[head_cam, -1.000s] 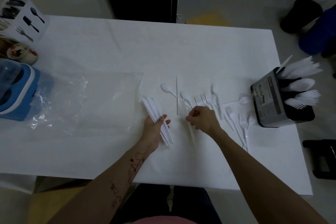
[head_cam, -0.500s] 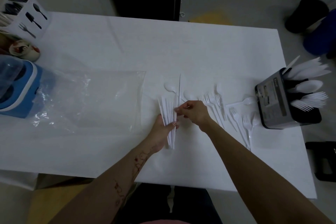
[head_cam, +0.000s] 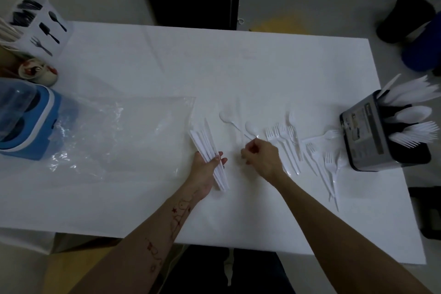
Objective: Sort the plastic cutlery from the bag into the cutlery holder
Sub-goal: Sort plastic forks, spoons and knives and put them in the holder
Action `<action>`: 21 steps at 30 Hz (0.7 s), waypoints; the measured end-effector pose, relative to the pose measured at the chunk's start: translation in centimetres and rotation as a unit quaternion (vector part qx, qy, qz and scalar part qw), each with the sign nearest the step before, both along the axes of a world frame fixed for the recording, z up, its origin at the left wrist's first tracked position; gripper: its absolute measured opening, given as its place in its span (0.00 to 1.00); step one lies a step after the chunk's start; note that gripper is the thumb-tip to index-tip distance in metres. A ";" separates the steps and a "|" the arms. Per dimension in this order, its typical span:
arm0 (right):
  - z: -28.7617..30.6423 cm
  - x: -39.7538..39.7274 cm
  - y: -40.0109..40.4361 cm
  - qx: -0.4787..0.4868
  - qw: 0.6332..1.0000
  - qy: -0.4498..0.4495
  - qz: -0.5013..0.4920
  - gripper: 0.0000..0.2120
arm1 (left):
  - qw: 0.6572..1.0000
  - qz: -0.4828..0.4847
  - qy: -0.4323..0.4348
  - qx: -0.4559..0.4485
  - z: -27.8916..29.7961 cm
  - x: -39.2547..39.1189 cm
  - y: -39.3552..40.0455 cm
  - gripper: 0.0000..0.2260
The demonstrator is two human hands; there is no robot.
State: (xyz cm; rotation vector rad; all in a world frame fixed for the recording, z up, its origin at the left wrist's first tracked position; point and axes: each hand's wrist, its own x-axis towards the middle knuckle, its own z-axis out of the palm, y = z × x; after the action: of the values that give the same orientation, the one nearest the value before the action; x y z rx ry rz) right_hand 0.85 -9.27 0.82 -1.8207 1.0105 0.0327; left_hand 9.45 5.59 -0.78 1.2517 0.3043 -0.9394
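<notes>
My left hand [head_cam: 205,169] grips a bundle of white plastic knives [head_cam: 205,143] that slants up to the left, beside the clear plastic bag [head_cam: 114,136]. To its right my right hand [head_cam: 261,157] hovers with curled fingers just below two white spoons [head_cam: 250,126]; nothing shows plainly between its fingers. Several white forks [head_cam: 286,143] lie to the right of that hand, and more forks [head_cam: 328,167] lie nearer the holder. The black and grey cutlery holder [head_cam: 362,136] stands at the table's right edge with knives, spoons and forks in it.
A white caddy printed with cutlery signs [head_cam: 40,26] stands at the back left, with a painted cup [head_cam: 39,73] and a blue container [head_cam: 28,124] in front of it. A black object [head_cam: 405,19] and a blue one [head_cam: 422,52] stand on the floor beyond the table's right edge.
My right hand passed a knife into the bundle in my left hand, then moved back right toward the spoons. The bundle has tilted back to the left.
</notes>
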 end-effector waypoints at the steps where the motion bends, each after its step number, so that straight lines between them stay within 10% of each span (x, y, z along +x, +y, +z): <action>1: 0.2 -1.0 0.1 0.016 0.999 -0.010 0.034 0.04 | 1.000 0.007 0.007 -0.016 0.0 0.2 -0.3 0.17; 21: 4.5 -5.6 -4.2 0.043 0.998 -0.031 0.015 0.18 | 0.987 -0.132 -0.084 -0.018 4.1 -1.7 -6.7 0.07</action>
State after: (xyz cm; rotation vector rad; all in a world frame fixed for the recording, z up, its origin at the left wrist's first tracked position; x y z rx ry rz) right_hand -4.75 -13.51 5.33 -1.7485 0.9237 0.0368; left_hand 7.71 -1.10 3.35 1.3507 -0.0130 -1.0503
